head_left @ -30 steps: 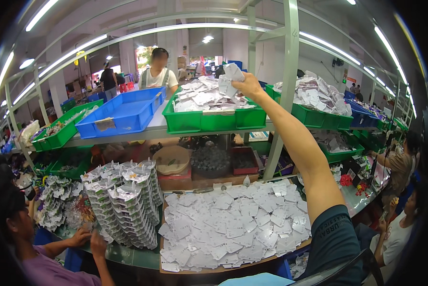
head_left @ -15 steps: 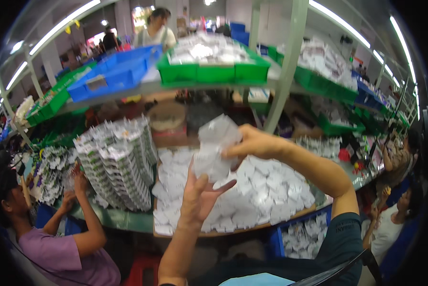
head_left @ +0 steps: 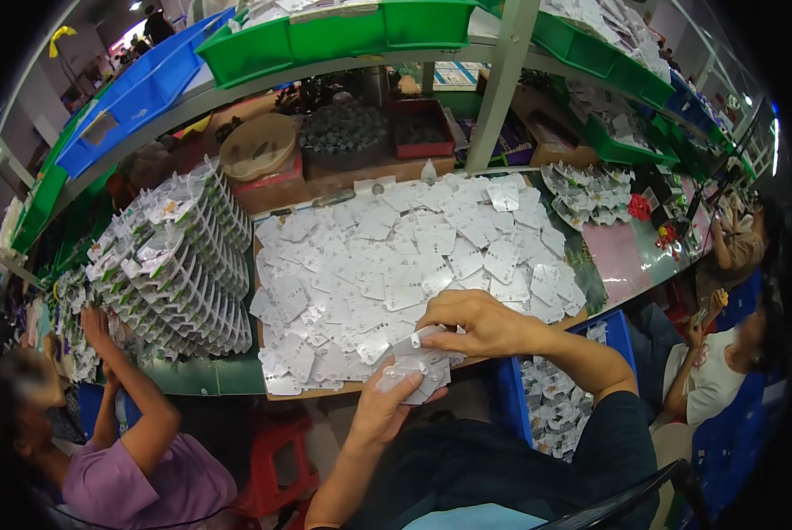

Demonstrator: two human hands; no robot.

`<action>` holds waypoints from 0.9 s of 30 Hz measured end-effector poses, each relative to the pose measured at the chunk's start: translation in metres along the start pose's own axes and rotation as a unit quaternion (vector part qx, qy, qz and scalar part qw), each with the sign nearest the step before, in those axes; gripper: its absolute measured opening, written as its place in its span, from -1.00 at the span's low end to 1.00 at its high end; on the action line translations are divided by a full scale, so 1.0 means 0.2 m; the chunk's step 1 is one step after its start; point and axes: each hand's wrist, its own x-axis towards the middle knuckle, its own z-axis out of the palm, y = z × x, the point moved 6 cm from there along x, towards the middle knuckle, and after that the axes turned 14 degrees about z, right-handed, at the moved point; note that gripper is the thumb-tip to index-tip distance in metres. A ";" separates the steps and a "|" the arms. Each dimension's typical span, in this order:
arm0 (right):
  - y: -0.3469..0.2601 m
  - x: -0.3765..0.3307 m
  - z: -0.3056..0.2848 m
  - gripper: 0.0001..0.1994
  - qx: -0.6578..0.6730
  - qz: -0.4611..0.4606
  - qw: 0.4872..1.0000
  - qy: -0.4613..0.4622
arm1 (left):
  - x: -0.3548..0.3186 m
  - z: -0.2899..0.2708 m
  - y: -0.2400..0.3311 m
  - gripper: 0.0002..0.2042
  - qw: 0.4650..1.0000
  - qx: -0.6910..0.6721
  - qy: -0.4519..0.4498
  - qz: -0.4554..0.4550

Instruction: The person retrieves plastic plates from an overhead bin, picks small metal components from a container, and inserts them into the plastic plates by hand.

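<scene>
My left hand [head_left: 380,413] is closed around a few flat white plastic plates [head_left: 429,369], its thumb pressing on their top face. My right hand [head_left: 482,323] pinches the upper edge of a white plate at this same bundle, thumb against bent fingers. Small raised studs show on the held plates. Both hands are close to my body, at the near edge of the bench. Just beyond them, a wide layer of loose, similar white plates [head_left: 369,256] covers a board. How many plates I hold cannot be made out.
Tall stacks of white and green parts [head_left: 180,256] stand at the left, by a person in purple [head_left: 149,468]. A blue crate [head_left: 521,411] of parts sits low at right. Behind are a round tan tub [head_left: 257,146], a shelf post [head_left: 500,88] and a green bin [head_left: 343,35].
The view has tilted down. My hands have come down from in front of the shelf to the bench's near edge, still holding white plates. My right hand's grip is now lower and closer.
</scene>
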 end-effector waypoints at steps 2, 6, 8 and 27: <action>0.01 0.02 -0.05 -0.76 -0.019 -0.011 0.999 -0.032 | 0.00 -0.01 -0.01 -0.53 1.000 0.005 0.011 -0.014; 0.10 0.13 -0.27 -0.84 0.087 0.071 0.994 -0.006 | -0.01 -0.05 0.01 -0.43 0.999 -0.026 0.012 -0.016; 0.20 0.25 -0.35 -0.86 0.082 0.079 0.990 0.086 | -0.02 -0.05 0.03 -0.44 0.998 -0.053 0.006 -0.016; 0.55 0.60 -0.16 -0.71 -0.297 -0.111 0.904 0.288 | -0.04 -0.01 0.05 -0.48 0.994 -0.100 -0.031 -0.032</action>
